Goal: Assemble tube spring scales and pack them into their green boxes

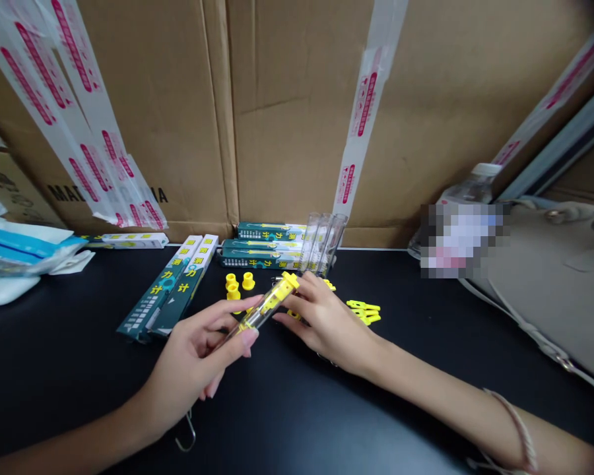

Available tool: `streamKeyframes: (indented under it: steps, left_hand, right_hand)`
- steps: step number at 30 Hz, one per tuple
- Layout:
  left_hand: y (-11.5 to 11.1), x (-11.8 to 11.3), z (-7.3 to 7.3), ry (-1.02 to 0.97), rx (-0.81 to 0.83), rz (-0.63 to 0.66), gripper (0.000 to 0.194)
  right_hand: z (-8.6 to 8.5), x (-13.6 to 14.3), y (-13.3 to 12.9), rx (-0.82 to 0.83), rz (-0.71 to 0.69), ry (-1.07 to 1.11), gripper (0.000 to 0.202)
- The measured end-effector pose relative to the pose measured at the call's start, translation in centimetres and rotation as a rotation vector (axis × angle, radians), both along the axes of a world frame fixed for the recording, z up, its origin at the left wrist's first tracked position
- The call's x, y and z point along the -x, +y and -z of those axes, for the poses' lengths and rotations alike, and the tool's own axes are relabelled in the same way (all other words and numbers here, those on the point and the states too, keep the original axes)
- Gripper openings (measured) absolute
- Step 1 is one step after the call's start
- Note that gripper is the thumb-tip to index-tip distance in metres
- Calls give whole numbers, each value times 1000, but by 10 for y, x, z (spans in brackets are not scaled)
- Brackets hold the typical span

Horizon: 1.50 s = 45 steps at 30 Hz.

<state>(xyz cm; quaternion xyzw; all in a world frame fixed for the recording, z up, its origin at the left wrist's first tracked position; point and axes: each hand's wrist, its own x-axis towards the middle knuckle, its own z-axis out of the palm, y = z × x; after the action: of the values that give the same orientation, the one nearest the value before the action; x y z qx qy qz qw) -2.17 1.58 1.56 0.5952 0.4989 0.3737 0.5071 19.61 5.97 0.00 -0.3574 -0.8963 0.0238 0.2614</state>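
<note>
A clear tube with yellow parts inside (264, 307) is tilted up to the right, held between the thumb and fingers of my left hand (198, 349). A metal hook (187, 432) hangs below that hand. My right hand (329, 320) is beside the tube's yellow upper end, its fingers bent over small yellow pieces on the black table (376, 415); whether it grips anything is hidden. Several yellow caps (232, 290) stand left of the tube's top. Yellow slotted pieces (363, 310) lie right of my right hand. Clear empty tubes (324, 244) stand behind it.
Green and white boxes with yellow lettering lie at the left (183, 284) and back centre (262, 254). A large cardboard box (287, 132) forms the back. A blue and white package (24, 247) is at far left; a bottle (475, 188) and a grey bag (549, 284) are at right.
</note>
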Motion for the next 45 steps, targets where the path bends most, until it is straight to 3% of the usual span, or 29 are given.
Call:
streamKeyframes:
  steps: [6,12,16,22,26,29,45]
  left_hand:
    - [0,1,1,0,8,28,51]
    - [4,2,5,28,35,38,52]
    - [7,0,7,34,59,65,54]
    - [6,11,10,-28,34,132,58]
    - [11,24,20,-103,95,236,65]
    - [13,26,22,-134,88,232,66]
    - [8,14,6,-80,155,187,55]
  right_hand:
    - [4,7,6,11,0,20,14]
    - [-1,-9,-7,83,93,221,4]
    - [-2,-23,-13,355,185,579,10]
    - [-7,-25,-19,629,95,895,21]
    - [-9,-22,-27,711,43,927,20]
    - [-7,-23,-29,723,57,944,21]
    - [-7,-32,-31,751,43,955,20]
